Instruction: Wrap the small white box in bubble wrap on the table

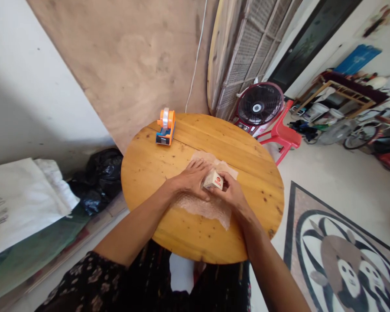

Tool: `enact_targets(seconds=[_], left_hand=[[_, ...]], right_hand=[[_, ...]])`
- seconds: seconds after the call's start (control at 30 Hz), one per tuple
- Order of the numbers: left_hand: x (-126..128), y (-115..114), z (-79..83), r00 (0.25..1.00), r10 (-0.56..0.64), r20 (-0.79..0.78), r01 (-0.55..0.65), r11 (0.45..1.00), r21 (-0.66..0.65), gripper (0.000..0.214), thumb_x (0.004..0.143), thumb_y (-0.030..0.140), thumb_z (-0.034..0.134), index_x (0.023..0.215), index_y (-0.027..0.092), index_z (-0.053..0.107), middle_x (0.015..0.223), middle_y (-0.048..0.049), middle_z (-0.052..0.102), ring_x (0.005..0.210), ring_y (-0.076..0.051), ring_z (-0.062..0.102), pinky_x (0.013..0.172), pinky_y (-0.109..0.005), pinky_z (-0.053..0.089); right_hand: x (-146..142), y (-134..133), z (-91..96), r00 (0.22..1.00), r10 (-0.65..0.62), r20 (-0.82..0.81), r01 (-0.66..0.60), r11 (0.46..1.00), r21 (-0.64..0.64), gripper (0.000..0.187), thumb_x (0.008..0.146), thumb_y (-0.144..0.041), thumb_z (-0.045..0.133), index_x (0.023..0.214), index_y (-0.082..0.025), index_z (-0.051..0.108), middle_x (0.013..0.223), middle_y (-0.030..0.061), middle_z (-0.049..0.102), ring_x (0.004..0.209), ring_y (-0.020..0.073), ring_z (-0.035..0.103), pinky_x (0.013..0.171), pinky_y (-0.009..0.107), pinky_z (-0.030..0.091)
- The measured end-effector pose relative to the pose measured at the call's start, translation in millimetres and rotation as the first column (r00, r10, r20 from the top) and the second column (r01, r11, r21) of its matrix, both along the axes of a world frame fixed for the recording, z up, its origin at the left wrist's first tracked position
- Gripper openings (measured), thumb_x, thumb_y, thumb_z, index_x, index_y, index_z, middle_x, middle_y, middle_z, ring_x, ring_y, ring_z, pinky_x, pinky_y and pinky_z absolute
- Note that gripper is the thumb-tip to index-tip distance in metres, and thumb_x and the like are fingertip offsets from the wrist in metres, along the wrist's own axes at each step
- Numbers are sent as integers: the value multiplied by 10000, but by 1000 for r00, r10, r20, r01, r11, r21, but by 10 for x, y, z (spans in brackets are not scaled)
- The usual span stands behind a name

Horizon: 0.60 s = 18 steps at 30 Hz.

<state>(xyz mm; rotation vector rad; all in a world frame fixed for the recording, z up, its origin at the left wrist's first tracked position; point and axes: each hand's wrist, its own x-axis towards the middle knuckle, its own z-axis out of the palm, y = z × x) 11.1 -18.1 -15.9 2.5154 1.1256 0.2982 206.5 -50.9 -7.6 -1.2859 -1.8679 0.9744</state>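
Note:
A small white box (213,179) with a red print sits over a sheet of bubble wrap (204,208) on the round wooden table (143,182). My right hand (230,189) grips the box from its right side, thumb and fingers around it. Flat on the bubble wrap, just left of the box, lies my left hand (193,177) with its fingers stretched out. Its palm partly covers the wrap. Toward the table's far left edge stands an orange and blue tape dispenser (166,126) with a roll of clear tape, apart from both hands.
Behind the table are a wooden board wall, a dark red fan (259,106) and a red plastic chair (284,130). Black plastic bags (105,169) and a white sack (26,195) lie at the left. A panda-patterned floor (347,264) shows at the right.

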Motion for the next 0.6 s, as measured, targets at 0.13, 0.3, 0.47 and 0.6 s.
enact_targets(seconds=[0.13,0.3,0.47,0.6], left_hand=[[7,-7,8,1000,13,2,-13,1000,-6,1174,575,665,666,1465,95,154,1555,-199,178,1443,-371,74,1158,-475,48],[-11,-2,10,1000,0,21,0,1000,-12,1156,584,645,673,1464,93,166,1539,-209,220,1442,-362,104,1161,-455,56],[-27,-4,9,999,20,30,-19,999,-40,1173,587,645,670,1479,120,119,1564,-198,153,1451,-359,67,1162,-466,57],[-14,-19,49,1000,28,7,-27,998,-60,1179,586,650,665,1482,106,126,1564,-196,158,1454,-348,59,1167,-461,50]], right_hand=[[-42,-34,-41,986,-26,164,7,993,116,507,694,-301,684,1171,-188,557,1124,86,653,970,238,630,849,372,510],[-81,-77,-71,971,-60,232,18,983,180,577,734,-309,663,1278,-187,516,1217,118,628,1037,255,619,874,384,504],[-81,-91,-87,953,-94,289,28,974,225,630,747,-333,662,1330,-168,487,1243,144,616,1085,276,600,901,415,490],[-91,-94,-77,948,-89,304,11,968,250,603,754,-328,656,1317,-177,503,1281,140,596,1140,279,574,962,435,457]])
